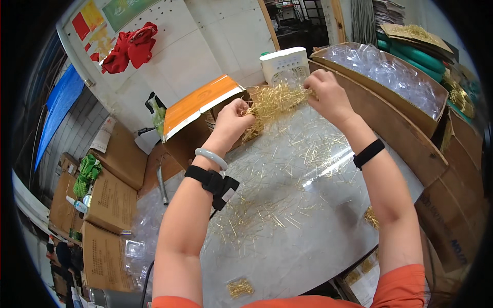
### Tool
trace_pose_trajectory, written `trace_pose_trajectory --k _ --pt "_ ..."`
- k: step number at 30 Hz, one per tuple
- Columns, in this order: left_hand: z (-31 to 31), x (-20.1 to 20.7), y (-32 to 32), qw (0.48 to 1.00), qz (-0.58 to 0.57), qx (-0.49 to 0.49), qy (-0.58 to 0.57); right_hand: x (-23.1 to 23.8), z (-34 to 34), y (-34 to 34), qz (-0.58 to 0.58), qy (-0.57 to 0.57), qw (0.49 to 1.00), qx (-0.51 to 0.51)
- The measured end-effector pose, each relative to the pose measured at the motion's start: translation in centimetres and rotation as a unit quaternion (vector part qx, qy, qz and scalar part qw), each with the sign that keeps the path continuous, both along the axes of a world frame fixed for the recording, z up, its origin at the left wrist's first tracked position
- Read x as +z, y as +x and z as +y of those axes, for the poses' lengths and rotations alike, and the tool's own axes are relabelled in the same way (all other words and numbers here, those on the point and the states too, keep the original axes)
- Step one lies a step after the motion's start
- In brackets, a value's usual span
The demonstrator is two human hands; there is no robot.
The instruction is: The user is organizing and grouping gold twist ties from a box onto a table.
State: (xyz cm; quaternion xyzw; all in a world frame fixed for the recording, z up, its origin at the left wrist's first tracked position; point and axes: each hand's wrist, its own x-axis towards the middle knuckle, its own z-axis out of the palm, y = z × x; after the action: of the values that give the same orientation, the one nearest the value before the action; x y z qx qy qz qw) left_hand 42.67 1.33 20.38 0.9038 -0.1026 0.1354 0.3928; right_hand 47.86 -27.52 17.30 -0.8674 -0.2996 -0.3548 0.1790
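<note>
A tangled clump of thin gold wire pieces stretches between my two hands at the far side of a grey tabletop. Closed fingers of my left hand pinch the clump's left end, beside an orange-topped cardboard box. At the other end, my right hand is higher and also closed on the strands; its fingertips partly hide what they grip. Many loose gold wire pieces lie scattered over the table below. A small separate pile of gold pieces sits near the front edge.
A small white fan stands behind the clump. To the right, a long carton holds clear plastic pieces. Brown cartons and clear plastic packaging line the left; a metal tube lies nearby.
</note>
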Motion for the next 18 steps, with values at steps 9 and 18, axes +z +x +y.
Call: trace_pose_trajectory --k 9,18 --pt "-0.9 -0.4 0.8 0.99 0.058 0.09 0.09 -2.2 1.3 2.7 -0.051 -0.06 0.994 -0.081" --pt "0.2 -1.6 1.8 0.981 -0.006 0.041 0.19 -1.8 2.3 2.8 -0.049 0.031 0.997 -0.057"
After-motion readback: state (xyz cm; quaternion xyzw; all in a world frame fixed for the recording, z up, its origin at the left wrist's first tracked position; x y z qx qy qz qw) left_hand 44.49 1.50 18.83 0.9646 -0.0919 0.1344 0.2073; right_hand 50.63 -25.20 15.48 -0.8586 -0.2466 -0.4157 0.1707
